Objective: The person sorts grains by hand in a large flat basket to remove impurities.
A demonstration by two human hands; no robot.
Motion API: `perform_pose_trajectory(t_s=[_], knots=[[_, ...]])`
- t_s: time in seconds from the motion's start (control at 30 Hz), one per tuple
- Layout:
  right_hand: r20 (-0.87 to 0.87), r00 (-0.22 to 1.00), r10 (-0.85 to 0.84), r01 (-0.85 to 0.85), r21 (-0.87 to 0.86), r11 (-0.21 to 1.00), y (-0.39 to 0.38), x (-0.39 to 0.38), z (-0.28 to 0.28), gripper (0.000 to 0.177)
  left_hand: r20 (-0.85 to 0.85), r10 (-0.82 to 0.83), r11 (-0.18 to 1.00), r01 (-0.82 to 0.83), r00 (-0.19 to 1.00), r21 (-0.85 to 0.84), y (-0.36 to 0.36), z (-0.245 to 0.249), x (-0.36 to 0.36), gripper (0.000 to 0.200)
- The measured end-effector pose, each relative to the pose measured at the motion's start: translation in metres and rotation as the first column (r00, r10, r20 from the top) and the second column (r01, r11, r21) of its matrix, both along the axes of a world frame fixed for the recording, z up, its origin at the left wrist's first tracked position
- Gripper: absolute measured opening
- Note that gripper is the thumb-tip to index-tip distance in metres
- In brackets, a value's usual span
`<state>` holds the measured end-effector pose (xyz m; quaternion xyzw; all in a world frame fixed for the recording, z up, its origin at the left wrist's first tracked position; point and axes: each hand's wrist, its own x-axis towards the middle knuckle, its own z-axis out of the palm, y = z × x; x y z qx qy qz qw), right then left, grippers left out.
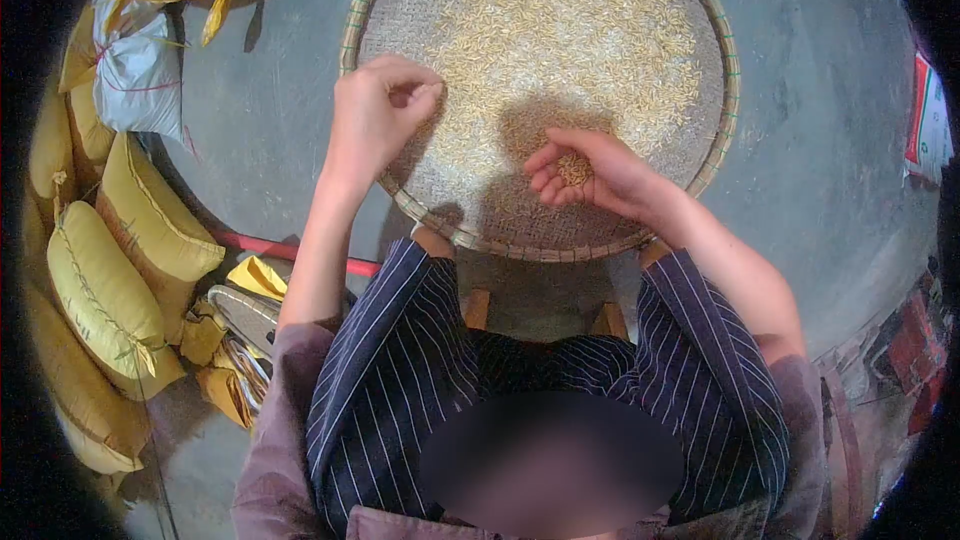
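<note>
A round woven tray [733,90] with a bound rim holds a wide layer of pale, unhusked grain [600,30]. Over the tray's left side is my left hand [392,105], thumb and fingertips pressed together; whatever may be between them is too small to make out. My right hand [590,175] is turned palm up above the lower part of the tray, its fingers curled round a small heap of brownish grain [573,169]. A dark shadow falls on the grain beside it.
Several full yellow sacks [105,280] are piled at the left, near a tied white bag [140,70]. A red pole [270,245] lies on the grey floor [830,140]. At the far right is a red and white packet [928,120]. My knees are below the tray.
</note>
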<state>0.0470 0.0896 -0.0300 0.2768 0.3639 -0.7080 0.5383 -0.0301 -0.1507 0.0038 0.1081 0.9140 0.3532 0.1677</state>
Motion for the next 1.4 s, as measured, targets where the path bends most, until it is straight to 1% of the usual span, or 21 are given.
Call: perform_pose_trajectory(t_s=[0.1,0.13,0.17,0.2,0.27,0.4,0.5,0.57,0.6,0.63,0.67,0.7,0.73,0.77,0.8,0.87,0.93,1.13,1.2,1.33,1.4], knots=[[0.038,0.998,-0.057,0.058,-0.046,0.997,-0.005,0.002,-0.002,0.045,0.070,-0.078,0.996,0.075,0.994,0.041,0.027,0.030,0.010,0.007],[0.062,0.995,-0.073,0.078,-0.089,0.993,-0.008,0.002,-0.004,0.043,0.042,-0.169,0.981,0.164,0.985,0.104,0.038,0.035,0.015,0.009],[0.060,0.996,-0.073,0.078,-0.090,0.993,-0.011,0.002,-0.002,0.043,0.165,-0.241,0.968,0.225,0.956,0.114,0.051,0.043,0.021,0.010],[0.028,0.994,-0.108,0.110,-0.074,0.991,-0.015,0.004,0.002,0.041,0.164,-0.241,0.968,0.224,0.957,0.114,0.059,0.037,0.028,0.010],[-0.010,0.990,-0.139,0.139,-0.059,0.989,-0.017,0.005,0.004,0.038,0.038,-0.410,0.860,0.372,0.911,0.348,0.068,0.018,0.043,0.017],[0.039,0.997,-0.061,0.061,-0.001,0.998,-0.011,0.007,0.001,0.034,0.106,-0.455,0.869,0.415,0.884,0.270,0.073,0.015,0.054,0.013],[0.036,0.996,-0.078,0.077,0.029,0.997,-0.009,0.010,-0.006,0.035,0.052,-0.451,0.868,0.425,0.891,0.256,0.068,0.019,0.050,0.015],[0.020,0.994,-0.104,0.103,0.039,0.994,-0.007,0.011,-0.007,0.037,0.225,-0.348,0.937,0.327,0.910,0.126,0.067,0.029,0.041,0.018],[-0.006,0.997,-0.072,0.072,0.018,0.997,-0.006,0.009,-0.007,0.039,0.225,-0.351,0.936,0.330,0.909,0.126,0.066,0.030,0.038,0.018],[-0.034,0.999,-0.040,0.040,-0.003,0.999,-0.006,0.007,-0.007,0.041,0.225,-0.291,0.957,0.282,0.930,0.072,0.065,0.031,0.033,0.021],[-0.035,0.999,-0.041,0.041,-0.002,0.999,-0.004,0.005,-0.006,0.041,0.220,-0.230,0.973,0.232,0.948,0.018,0.062,0.030,0.029,0.023],[-0.012,1.000,0.011,-0.011,-0.015,1.000,-0.003,0.003,-0.005,0.041,0.218,-0.231,0.972,0.232,0.948,0.017,0.056,0.024,0.025,0.023],[0.011,0.998,0.063,-0.062,-0.029,0.998,-0.002,0.002,-0.005,0.041,-0.005,-0.169,0.984,0.169,0.986,-0.055,0.047,0.013,0.020,0.027],[0.009,0.998,0.061,-0.060,-0.029,0.998,-0.002,0.002,-0.004,0.041,-0.231,-0.114,0.990,0.090,0.966,-0.110,0.039,0.006,0.016,0.031],[0.015,0.999,0.046,-0.046,-0.020,0.999,-0.001,0.002,-0.004,0.042,-0.232,-0.116,0.990,0.092,0.966,-0.109,0.031,0.000,0.013,0.031],[0.022,0.999,0.032,-0.032,-0.012,0.999,-0.001,0.003,-0.003,0.045,-0.173,0.052,0.967,-0.093,0.984,-0.239,0.019,-0.007,0.008,0.042],[-0.001,1.000,0.024,-0.024,-0.005,1.000,-0.002,0.003,-0.002,0.044,-0.130,0.078,0.965,-0.108,0.988,-0.241,0.016,-0.014,0.009,0.045],[0.006,0.999,0.045,-0.045,0.014,0.999,-0.003,0.001,-0.002,0.044,-0.107,0.093,0.978,-0.111,0.990,-0.177,0.017,-0.020,0.006,0.032],[0.001,0.999,0.050,-0.050,0.020,0.999,-0.003,0.001,-0.001,0.044,-0.127,0.067,0.986,-0.086,0.990,-0.142,0.017,-0.021,0.006,0.023],[-0.006,0.999,0.043,-0.043,0.008,0.999,-0.002,0.002,-0.003,0.044,-0.128,0.057,0.991,-0.072,0.990,-0.114,0.018,-0.018,0.006,0.017],[-0.004,0.999,0.044,-0.044,0.017,0.999,-0.002,0.001,-0.002,0.044,-0.212,0.008,0.993,-0.032,0.977,-0.114,0.016,-0.019,0.005,0.013]])
